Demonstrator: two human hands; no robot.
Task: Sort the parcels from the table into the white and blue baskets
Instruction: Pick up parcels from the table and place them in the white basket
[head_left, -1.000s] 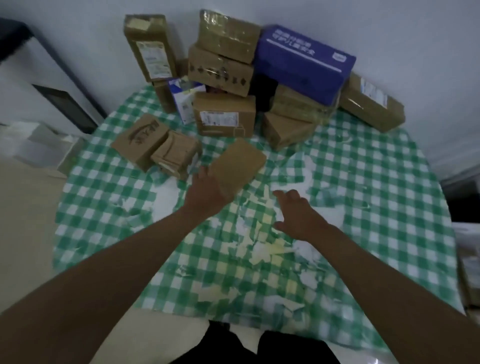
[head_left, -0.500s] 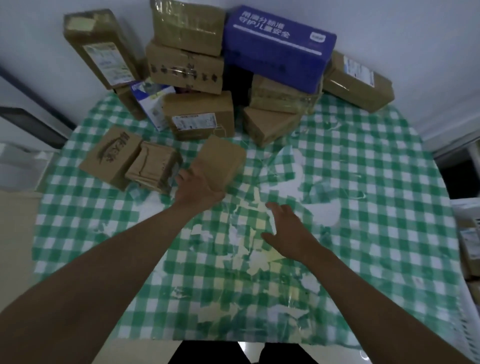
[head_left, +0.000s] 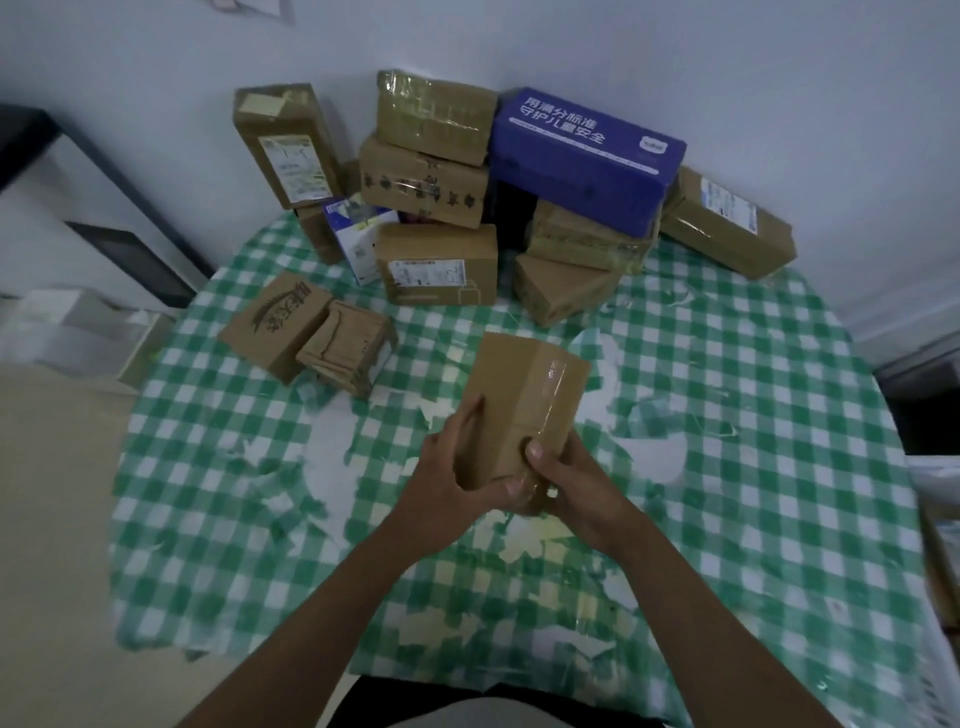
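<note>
Eleven brown cardboard parcels (head_left: 435, 264) show, one of them a taped parcel (head_left: 524, 400) held in two hands, beside one long blue box (head_left: 584, 156) and one small white-and-blue box (head_left: 356, 234), all over one checked bench (head_left: 753, 441).
</note>
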